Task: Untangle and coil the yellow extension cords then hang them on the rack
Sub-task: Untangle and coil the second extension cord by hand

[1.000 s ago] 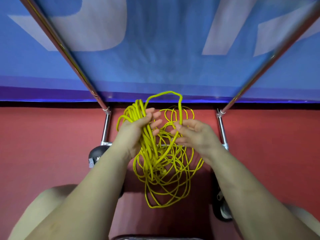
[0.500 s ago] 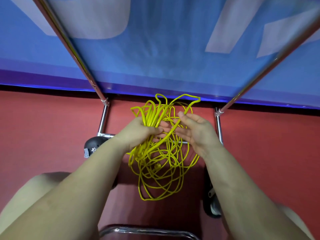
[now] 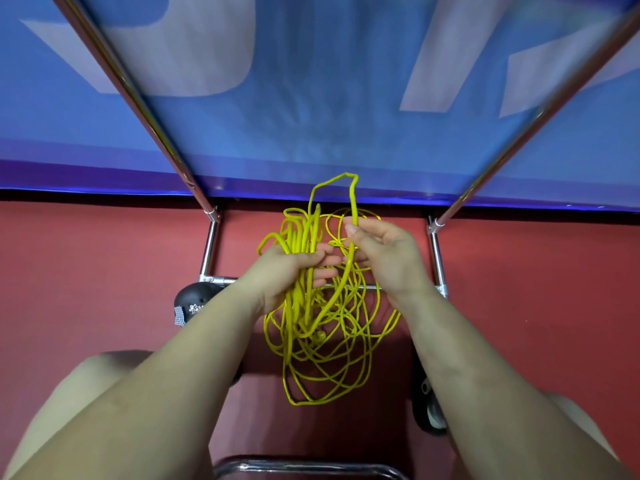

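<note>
A matte red floor [image 3: 104, 289] runs up to a glossy blue banner [image 3: 311, 98] with pale shapes printed on it. Two polished chrome tubes [image 3: 138, 98] of a rack slant across the banner and join short uprights and a thin crossbar low down. A black wheel [image 3: 431, 415] sits at the right foot; the dark rounded thing at the left foot may be a shoe, though it is hard to tell. In front of the rack the person holds a smooth, thin yellow cord [image 3: 322, 341], a loose tangle of round loops hanging in the air between the forearms. The left hand [image 3: 287, 271] grips a bunched sheaf of strands, fingers curled round them. The right hand [image 3: 384, 251] pinches one strand between thumb and fingertips, just beside the left, and from it a narrow loop stands up over the banner's lower edge.
</note>
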{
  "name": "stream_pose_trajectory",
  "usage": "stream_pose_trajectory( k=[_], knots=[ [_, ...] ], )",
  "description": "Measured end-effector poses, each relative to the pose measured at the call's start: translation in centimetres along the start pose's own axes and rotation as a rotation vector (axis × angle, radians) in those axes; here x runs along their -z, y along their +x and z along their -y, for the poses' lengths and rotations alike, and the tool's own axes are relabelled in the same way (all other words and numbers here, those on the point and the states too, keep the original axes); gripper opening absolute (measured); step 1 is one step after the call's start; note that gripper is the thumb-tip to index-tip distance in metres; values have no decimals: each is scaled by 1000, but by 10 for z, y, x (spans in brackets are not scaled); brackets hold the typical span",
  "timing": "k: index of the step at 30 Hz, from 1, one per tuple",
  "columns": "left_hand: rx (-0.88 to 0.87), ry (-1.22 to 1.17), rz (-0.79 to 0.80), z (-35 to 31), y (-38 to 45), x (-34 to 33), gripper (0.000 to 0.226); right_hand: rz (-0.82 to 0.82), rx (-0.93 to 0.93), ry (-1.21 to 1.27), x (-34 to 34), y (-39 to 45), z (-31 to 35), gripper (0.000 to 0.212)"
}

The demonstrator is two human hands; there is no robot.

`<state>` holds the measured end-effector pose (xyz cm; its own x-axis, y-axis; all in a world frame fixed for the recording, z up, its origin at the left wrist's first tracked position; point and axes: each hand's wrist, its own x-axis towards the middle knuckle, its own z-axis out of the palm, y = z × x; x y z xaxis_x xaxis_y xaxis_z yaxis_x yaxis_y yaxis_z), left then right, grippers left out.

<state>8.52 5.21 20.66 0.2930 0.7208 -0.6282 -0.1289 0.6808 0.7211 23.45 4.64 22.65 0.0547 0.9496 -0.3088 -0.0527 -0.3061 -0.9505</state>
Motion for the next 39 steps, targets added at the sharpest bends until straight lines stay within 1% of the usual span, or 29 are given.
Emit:
stream_pose_trajectory(
  k=[3, 5, 7, 8, 11, 13, 14, 15, 16, 18, 20, 22, 26, 28, 30, 31, 33, 34, 36, 37, 39],
  knots=[
    [2, 15, 28, 4, -1, -6, 18, 9, 50, -98, 1, 2, -3, 14],
    [-2, -6, -1, 5, -1, -8, 19, 28, 75, -178, -1, 2, -9, 14],
    [-4, -91, -44, 4, 1, -7, 19, 33, 70, -219, -3, -1, -14, 22],
    [-8, -160, -63, 3, 2, -5, 18, 53, 93, -262, -4, -3, -16, 22],
    [-22, -356, -66, -3, 4, -1, 21, 162, 131, -418, -6, -11, -23, 15],
    [-31, -388, -51, -4, 3, 0, 24, 183, 118, -550, -7, -15, -27, 16],
    [-37, -393, -56, -4, 2, -1, 24, 180, 115, -580, -7, -15, -28, 11],
    [-46, -403, -71, -5, 2, 0, 24, 200, 112, -590, -7, -16, -29, 1],
    [-59, -421, -88, -5, 2, 2, 23, 236, 103, -609, -7, -17, -29, 11],
    [-101, -471, -113, -8, 3, 10, 21, 384, 24, -701, -6, -18, -33, 26],
    [-147, -520, -140, -13, 2, 19, 21, 516, -44, -829, -3, -21, -39, 29],
    [-181, -548, -166, -18, 0, 27, 22, 566, -81, -947, 5, -20, -48, 23],
    [-250, -584, -227, -31, -8, 45, 24, 630, -198, -1265, 27, -15, -60, 37],
    [-272, -598, -248, -39, -13, 56, 23, 614, -244, -1317, 37, -15, -63, 39],
    [-302, -594, -247, -43, -18, 65, 22, 540, -242, -1239, 45, -13, -62, 36],
    [-321, -585, -243, -44, -20, 68, 23, 472, -226, -1156, 49, -11, -59, 31],
    [-351, -530, -254, -45, -25, 73, 21, 318, -174, -970, 56, -8, -49, 12],
    [-356, -481, -267, -44, -26, 74, 18, 257, -144, -916, 59, -6, -44, 8],
    [-345, -359, -276, -42, -30, 75, 15, 154, -71, -907, 65, -3, -38, 14],
    [-334, -295, -271, -40, -31, 75, 15, 115, -64, -879, 65, -3, -36, 16],
    [-326, -174, -254, -35, -32, 73, 17, 68, -92, -675, 61, -5, -29, 14]
  ],
)
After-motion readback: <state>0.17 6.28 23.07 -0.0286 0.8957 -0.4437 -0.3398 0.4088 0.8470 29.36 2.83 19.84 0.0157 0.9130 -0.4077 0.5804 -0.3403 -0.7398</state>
